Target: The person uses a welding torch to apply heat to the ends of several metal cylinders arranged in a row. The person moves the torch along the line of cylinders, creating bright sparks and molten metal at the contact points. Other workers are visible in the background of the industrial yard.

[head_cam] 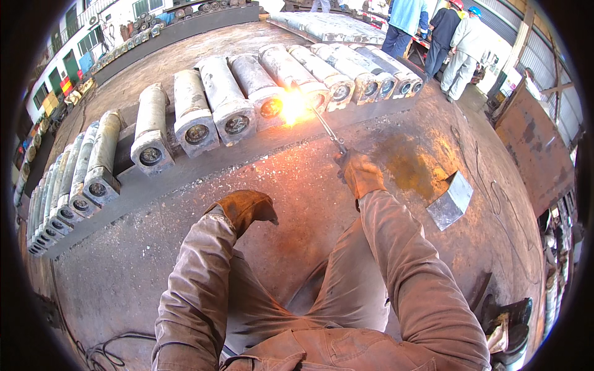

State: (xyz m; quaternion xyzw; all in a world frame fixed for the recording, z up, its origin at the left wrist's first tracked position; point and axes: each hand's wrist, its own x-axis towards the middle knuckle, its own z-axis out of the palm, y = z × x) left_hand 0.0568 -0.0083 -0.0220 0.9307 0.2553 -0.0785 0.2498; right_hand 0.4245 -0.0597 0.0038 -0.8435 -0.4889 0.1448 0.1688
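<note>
My right hand (361, 172), in a brown leather work glove, grips a slim metal welding tool (328, 129). The tool slants up and left into a bright arc (295, 105), whose glare hides its tip. The arc burns at the square end blocks of two neighbouring steel cylinders, one (253, 76) left of the glare and one (290, 67) behind it. My gloved left hand (245, 208) hangs over my left knee, apart from the cylinders. Nothing shows in it, and the glove hides how its fingers are set.
More steel cylinders (151, 109) lie in a row along a dark steel beam (195, 164). An angled metal plate (450, 200) rests on the rusty floor at right, near thin cables (494, 195). Several people (434, 41) stand at the back right. Another cable (111, 350) coils lower left.
</note>
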